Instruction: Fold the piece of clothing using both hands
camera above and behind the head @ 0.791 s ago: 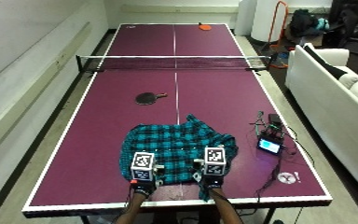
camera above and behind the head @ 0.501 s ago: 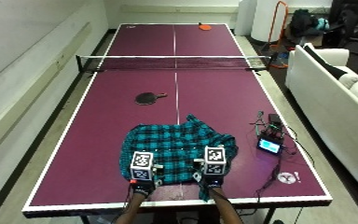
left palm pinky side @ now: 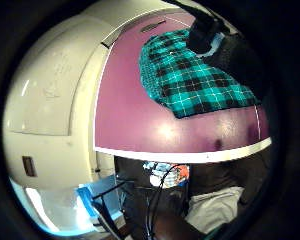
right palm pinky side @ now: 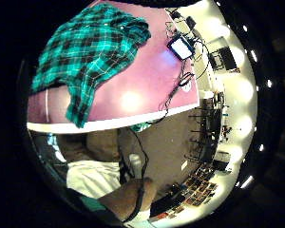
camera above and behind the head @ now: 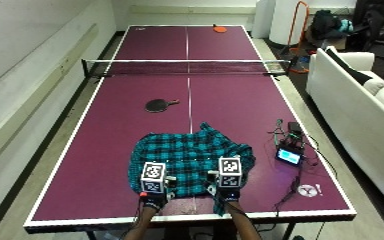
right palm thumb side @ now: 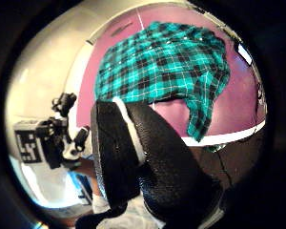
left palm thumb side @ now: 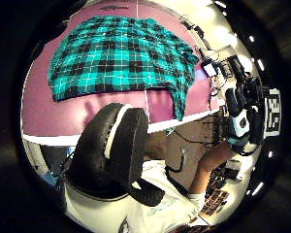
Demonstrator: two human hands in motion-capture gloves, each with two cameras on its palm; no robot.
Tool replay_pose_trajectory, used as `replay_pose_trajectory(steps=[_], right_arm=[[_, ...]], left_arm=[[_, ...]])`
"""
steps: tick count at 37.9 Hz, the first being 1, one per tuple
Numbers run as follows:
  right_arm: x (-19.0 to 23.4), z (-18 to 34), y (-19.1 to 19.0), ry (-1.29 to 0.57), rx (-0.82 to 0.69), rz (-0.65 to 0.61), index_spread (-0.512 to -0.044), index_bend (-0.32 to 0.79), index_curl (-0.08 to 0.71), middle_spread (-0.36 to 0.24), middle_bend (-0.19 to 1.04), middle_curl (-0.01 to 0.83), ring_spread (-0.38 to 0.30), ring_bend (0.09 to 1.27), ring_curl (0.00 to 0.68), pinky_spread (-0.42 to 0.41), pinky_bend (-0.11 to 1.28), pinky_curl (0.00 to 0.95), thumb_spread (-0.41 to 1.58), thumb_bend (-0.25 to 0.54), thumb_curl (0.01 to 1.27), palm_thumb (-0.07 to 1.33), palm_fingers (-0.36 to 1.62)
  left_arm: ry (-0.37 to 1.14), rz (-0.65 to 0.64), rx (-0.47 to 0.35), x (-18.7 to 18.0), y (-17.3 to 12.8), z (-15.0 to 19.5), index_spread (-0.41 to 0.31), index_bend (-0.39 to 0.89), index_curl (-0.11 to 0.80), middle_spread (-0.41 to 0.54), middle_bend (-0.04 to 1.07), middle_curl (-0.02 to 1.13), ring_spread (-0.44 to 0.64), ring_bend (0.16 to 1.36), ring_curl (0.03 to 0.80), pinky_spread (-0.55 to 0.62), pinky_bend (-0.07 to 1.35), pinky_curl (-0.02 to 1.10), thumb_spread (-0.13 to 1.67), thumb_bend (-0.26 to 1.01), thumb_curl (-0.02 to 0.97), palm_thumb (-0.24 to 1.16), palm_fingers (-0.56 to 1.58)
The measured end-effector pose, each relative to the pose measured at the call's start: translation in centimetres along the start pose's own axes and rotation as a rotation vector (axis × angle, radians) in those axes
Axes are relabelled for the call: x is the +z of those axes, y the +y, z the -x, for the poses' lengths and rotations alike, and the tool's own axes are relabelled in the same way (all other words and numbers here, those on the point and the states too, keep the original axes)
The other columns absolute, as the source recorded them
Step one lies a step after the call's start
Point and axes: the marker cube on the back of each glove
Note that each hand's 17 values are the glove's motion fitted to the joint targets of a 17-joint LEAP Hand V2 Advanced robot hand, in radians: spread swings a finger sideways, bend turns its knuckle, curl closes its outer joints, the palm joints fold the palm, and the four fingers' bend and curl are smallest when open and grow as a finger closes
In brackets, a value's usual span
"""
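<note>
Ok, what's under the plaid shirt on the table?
The shirt lies straight on the purple table, with one corner hanging over the near edge. Nothing pokes out around its edges, but the cloth hides whatever might sit beneath it.

We hold our black-gloved left hand (camera above and behind the head: pixel 155 200) and black-gloved right hand (camera above and behind the head: pixel 228 195) side by side, forearms reaching forward, fingers curled, gripping nothing.

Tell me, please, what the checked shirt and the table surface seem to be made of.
The checked shirt looks like soft woven cloth, perhaps cotton or flannel: a teal and black plaid with a matte face, lying in rumpled folds, one corner drooping over the table edge. The table looks like a hard painted board, purple with white lines; the palm views show soft light reflections, so a slightly glossy finish.
</note>
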Motion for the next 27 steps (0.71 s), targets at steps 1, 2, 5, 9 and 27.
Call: replay_pose_trajectory(steps=[1, 2, 5, 9, 27], right_arm=[[-0.1, 0.0, 0.1, 0.005, -0.001, 0.004, -0.396, 0.16, 0.243, -0.002, 0.19, 0.224, 0.165, 0.21, 0.15, 0.275, 0.41, 0.26, 1.14, -0.015, 0.14, 0.16, 0.1], [-0.1, 0.0, 0.1, 0.011, -0.001, 0.008, -0.397, 0.16, 0.245, -0.002, 0.19, 0.226, 0.166, 0.21, 0.152, 0.275, 0.42, 0.265, 1.15, -0.016, 0.15, 0.16, 0.1], [0.0, -0.2, -0.1, 0.022, -0.007, 0.013, -0.399, 0.16, 0.25, -0.002, 0.19, 0.235, 0.167, 0.22, 0.162, 0.275, 0.42, 0.272, 1.14, -0.021, 0.15, 0.15, 0.09], [0.5, -0.2, -0.3, 0.013, -0.017, 0.029, -0.399, 0.15, 0.253, -0.002, 0.19, 0.244, 0.168, 0.22, 0.175, 0.276, 0.43, 0.284, 1.13, -0.022, 0.17, 0.15, 0.08], [9.4, -1.0, -1.4, 0.054, 0.008, 0.261, -0.373, 0.08, 0.186, 0.01, 0.16, 0.261, 0.044, 0.39, 0.25, 0.193, 0.56, 0.345, 1.08, -0.015, 0.23, 0.28, -0.05]], left_arm=[[0.0, -0.001, -0.002, 0.0, 0.0, 0.1, 0.011, 0.08, 0.092, 0.016, 0.29, 0.31, 0.09, 0.72, 0.314, 0.28, 0.52, 0.3, 1.09, -0.02, 0.172, 0.14, 0.36], [0.001, -0.001, -0.004, 0.0, 0.1, 0.1, 0.011, 0.08, 0.094, 0.016, 0.29, 0.31, 0.09, 0.72, 0.315, 0.28, 0.52, 0.3, 1.09, -0.02, 0.174, 0.14, 0.36], [0.0, 0.001, -0.014, 0.0, 0.2, 0.4, 0.011, 0.08, 0.1, 0.017, 0.28, 0.32, 0.09, 0.72, 0.318, 0.28, 0.52, 0.31, 1.1, -0.02, 0.181, 0.14, 0.36], [-0.008, 0.002, -0.019, 0.3, 0.2, 0.6, 0.011, 0.09, 0.107, 0.017, 0.28, 0.33, 0.09, 0.72, 0.32, 0.28, 0.52, 0.32, 1.11, -0.02, 0.189, 0.14, 0.35], [-0.047, 0.096, -0.1, 8.8, -1.7, 3.3, 0.035, 0.07, 0.116, 0.043, 0.26, 0.36, 0.13, 0.72, 0.323, 0.28, 0.57, 0.35, 1.08, -0.02, 0.243, 0.22, 0.28]])
